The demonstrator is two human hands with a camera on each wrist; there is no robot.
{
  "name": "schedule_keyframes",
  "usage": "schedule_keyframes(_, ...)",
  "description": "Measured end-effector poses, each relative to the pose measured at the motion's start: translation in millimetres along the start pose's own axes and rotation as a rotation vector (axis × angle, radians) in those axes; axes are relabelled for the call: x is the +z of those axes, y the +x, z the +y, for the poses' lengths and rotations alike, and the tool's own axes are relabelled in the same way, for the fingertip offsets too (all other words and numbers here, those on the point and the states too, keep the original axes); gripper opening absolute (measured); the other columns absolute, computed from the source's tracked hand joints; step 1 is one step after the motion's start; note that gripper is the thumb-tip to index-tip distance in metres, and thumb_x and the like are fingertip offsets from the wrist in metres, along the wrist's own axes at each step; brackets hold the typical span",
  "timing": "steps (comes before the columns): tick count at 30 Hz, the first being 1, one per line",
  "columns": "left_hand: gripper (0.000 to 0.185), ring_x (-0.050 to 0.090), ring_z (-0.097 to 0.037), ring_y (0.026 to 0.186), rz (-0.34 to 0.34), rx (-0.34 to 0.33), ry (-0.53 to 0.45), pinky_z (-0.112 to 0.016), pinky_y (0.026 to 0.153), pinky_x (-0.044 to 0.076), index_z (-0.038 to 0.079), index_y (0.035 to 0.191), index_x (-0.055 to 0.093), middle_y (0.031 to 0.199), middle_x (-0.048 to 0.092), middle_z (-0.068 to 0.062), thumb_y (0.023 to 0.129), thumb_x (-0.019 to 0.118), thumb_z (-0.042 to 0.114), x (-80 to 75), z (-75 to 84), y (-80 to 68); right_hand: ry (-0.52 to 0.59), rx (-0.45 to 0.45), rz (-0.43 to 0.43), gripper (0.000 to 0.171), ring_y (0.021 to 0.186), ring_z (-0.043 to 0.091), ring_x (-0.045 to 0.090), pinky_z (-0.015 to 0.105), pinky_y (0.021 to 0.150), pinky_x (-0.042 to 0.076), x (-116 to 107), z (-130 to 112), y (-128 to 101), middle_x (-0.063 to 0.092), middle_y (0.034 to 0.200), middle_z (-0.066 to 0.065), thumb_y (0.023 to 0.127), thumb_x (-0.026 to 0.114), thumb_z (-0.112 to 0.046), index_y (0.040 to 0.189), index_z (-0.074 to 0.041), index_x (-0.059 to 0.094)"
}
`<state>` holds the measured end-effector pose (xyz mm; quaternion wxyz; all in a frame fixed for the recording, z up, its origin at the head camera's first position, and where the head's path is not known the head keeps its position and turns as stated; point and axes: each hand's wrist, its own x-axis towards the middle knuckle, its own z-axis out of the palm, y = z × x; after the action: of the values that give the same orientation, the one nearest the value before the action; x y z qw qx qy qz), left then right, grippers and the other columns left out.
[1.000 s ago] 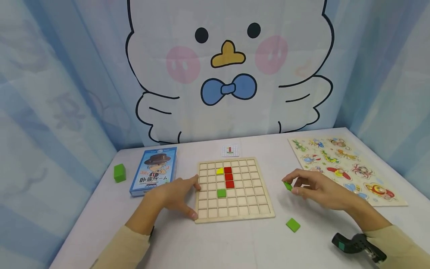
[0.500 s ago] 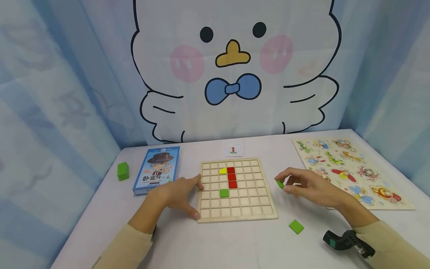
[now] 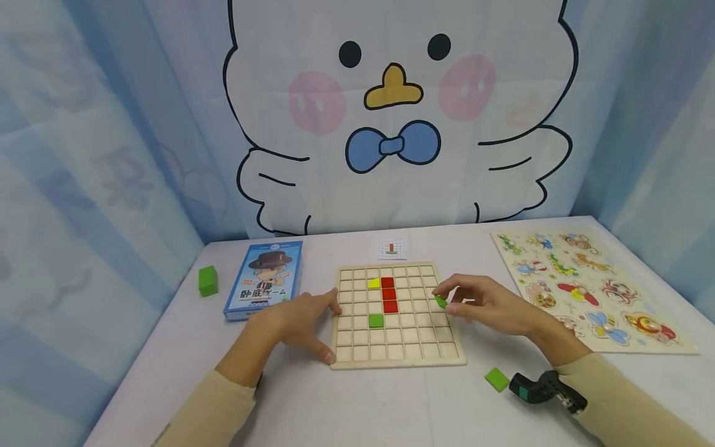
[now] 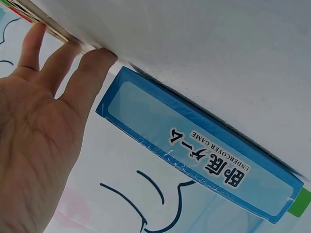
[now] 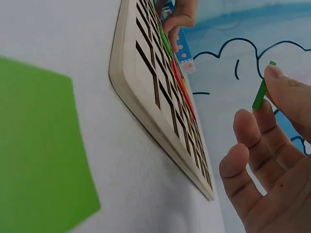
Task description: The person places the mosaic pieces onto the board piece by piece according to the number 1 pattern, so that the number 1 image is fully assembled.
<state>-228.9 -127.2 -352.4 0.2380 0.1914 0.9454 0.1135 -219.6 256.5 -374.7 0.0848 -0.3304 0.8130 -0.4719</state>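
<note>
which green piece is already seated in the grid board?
The green square in the board, below the three red squares. The others are off the grid: one pinched in the right hand, one flat on the table, and a cube by the blue box.

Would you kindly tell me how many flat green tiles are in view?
3: one set in the grid board, one pinched by the right hand, one lying on the table by the right wrist.

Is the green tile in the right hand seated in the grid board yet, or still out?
Out. The right hand pinches the green tile above the wooden grid board, clear of its cells.
</note>
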Motion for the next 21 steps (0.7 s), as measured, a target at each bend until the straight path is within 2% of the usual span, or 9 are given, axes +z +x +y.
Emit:
schedule_keyframes(7, 0.082, 0.05, -0.028, 0.134, 0.007, 0.005, 0.01, -0.053, 0.107, 0.046, 0.035, 0.132, 0.054, 0.155, 0.049, -0.01, 0.064, 0.094, 0.056, -0.4, -0.4, 1.9, 0.01, 0.04, -0.04, 0.029, 0.062, 0.023, 0.057, 0.03, 0.055, 0.05, 4.6, -3.9, 21.9, 0.061, 0.119, 0.013, 0.101, 0.066, -0.013, 0.128, -0.002, 0.063)
schedule_keyframes(11, 0.082, 0.052, -0.028, 0.131, 0.012, 0.004, 0.01, -0.053, 0.107, 0.046, 0.033, 0.132, 0.054, 0.152, 0.051, -0.011, 0.064, 0.094, 0.056, -2.6, -1.4, -0.1, 0.022, 0.042, -0.049, 0.03, 0.065, 0.027, 0.058, 0.03, 0.051, 0.049, 6.8, -7.2, 31.5, 0.06, 0.123, 0.013, 0.101, 0.067, -0.014, 0.128, -0.002, 0.063)
schedule_keyframes(15, 0.081, 0.051, -0.027, 0.131, 0.015, 0.005, 0.007, -0.053, 0.108, 0.045, 0.033, 0.131, 0.054, 0.153, 0.051, -0.011, 0.064, 0.094, 0.056, -3.2, -3.2, -1.8, 0.035, 0.027, -0.068, 0.03, 0.077, 0.03, 0.063, 0.03, 0.049, 0.05, 11.6, -6.2, 38.3, 0.06, 0.123, 0.014, 0.101, 0.067, -0.014, 0.128, -0.002, 0.063)
schedule_keyframes(18, 0.081, 0.049, -0.029, 0.137, 0.015, 0.026, 0.004, -0.053, 0.11, 0.044, 0.033, 0.131, 0.054, 0.155, 0.05, -0.009, 0.064, 0.094, 0.057, -1.7, -4.2, -1.7, 0.034, 0.025, -0.093, 0.03, 0.081, 0.03, 0.064, 0.031, 0.047, 0.051, 15.8, -4.6, 41.3, 0.06, 0.122, 0.014, 0.101, 0.067, -0.014, 0.128, -0.002, 0.063)
schedule_keyframes(21, 0.081, 0.049, -0.028, 0.138, 0.02, 0.052, 0.012, -0.051, 0.11, 0.044, 0.034, 0.13, 0.054, 0.154, 0.051, -0.008, 0.065, 0.093, 0.058, -0.6, -4.4, 0.0, 0.029, 0.022, -0.106, 0.03, 0.079, 0.03, 0.063, 0.031, 0.045, 0.05, 18.7, -4.1, 44.1, 0.06, 0.119, 0.014, 0.101, 0.067, -0.013, 0.129, -0.002, 0.064)
